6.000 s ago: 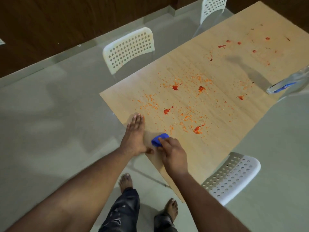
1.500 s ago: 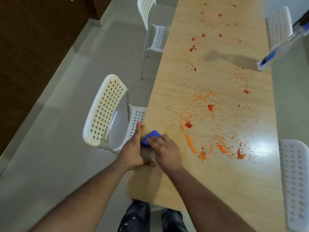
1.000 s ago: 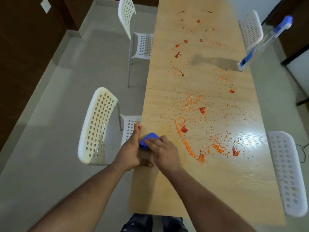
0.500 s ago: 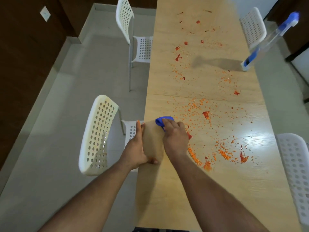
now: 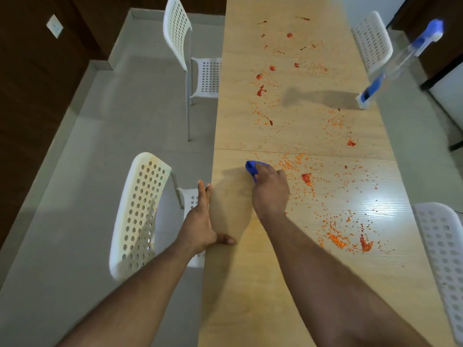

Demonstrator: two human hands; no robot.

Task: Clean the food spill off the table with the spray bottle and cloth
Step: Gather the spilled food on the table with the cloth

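A long wooden table (image 5: 288,284) carries an orange-red food spill (image 5: 307,177) of crumbs and sauce blots across its middle and far half. My right hand (image 5: 270,190) presses a blue cloth (image 5: 251,167) onto the table near the seam between its two boards; only the cloth's far end shows past my fingers. My left hand (image 5: 200,221) is held flat and edge-on against the table's left edge, fingers straight, holding nothing. A clear spray bottle with a blue head (image 5: 398,63) stands at the table's far right edge.
White perforated chairs stand around the table: one (image 5: 140,211) just left of my left hand, one (image 5: 185,53) farther along the left side, one (image 5: 373,41) at the far right and one (image 5: 441,251) at the near right. Grey floor lies on both sides.
My right hand has pushed the blue cloth forward along the table, away from my left hand. The left hand has stayed at the table's left edge.
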